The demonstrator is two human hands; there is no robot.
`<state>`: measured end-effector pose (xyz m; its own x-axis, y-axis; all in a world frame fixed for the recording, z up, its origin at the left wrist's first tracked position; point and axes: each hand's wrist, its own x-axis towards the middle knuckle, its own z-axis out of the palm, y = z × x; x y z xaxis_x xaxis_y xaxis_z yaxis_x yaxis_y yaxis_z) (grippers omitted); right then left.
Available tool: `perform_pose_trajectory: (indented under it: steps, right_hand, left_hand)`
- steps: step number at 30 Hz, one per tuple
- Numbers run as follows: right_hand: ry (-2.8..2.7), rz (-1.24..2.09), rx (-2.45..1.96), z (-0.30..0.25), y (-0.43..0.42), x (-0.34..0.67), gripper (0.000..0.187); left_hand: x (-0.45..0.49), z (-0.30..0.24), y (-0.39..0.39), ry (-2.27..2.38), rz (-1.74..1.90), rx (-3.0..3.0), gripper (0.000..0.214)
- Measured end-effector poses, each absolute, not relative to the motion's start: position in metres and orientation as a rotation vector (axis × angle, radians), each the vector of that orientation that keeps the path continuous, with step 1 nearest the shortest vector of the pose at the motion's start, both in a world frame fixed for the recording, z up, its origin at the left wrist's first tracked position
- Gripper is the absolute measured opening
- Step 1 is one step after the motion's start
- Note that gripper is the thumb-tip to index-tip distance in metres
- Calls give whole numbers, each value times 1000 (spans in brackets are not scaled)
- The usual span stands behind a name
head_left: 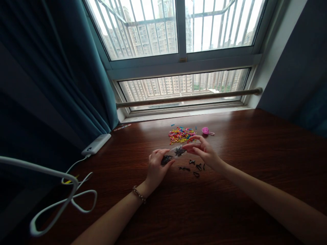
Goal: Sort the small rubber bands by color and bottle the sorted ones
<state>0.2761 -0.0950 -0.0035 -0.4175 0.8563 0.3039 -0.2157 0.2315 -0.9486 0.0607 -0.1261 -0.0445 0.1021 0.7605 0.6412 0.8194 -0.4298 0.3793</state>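
My left hand (157, 165) and my right hand (203, 152) both grip a small clear tube (174, 153) with dark bands inside, held level just above the wooden table (230, 204). The left fingers pinch its near end and the right fingers pinch its far end. Several loose black bands (193, 166) lie on the table right under my right hand. A heap of small multicoloured rubber bands (181, 134) sits just beyond the hands. A beaded bracelet (139, 194) is on my left wrist.
A pink cap with a loop (205, 130) lies right of the heap. A white power bank (96, 144) with a cable (76, 197) rests at the table's left, by a teal curtain (76, 85). The window sill (184, 114) bounds the far edge.
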Motion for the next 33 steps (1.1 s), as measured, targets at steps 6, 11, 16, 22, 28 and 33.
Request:
perform_pose_trajectory:
  steps: [6, 11, 16, 22, 28, 33]
  right_hand:
    - [-1794, 1017, -570, -8, -106, 272, 31]
    - [-1810, 1015, -520, -7, -109, 270, 33]
    - [-1621, 1006, -633, -5, -102, 274, 21]
    - [-1774, 975, -696, -2, -107, 273, 34]
    - [-1885, 950, -697, 1, -126, 258, 47]
    - [-1804, 914, -857, -4, -121, 295, 47]
  left_hand:
    - [60, -44, -127, -1582, -1238, -2299, 34]
    - [61, -46, -127, -1558, -1355, -2363, 34]
    - [62, -46, -126, -1718, -1713, -2339, 35]
    - [78, -21, -136, -1726, -2855, -2165, 36]
    - [113, -3, -156, -1667, -3047, -2585, 31]
    - [82, -10, -145, -1883, -1979, -2752, 41]
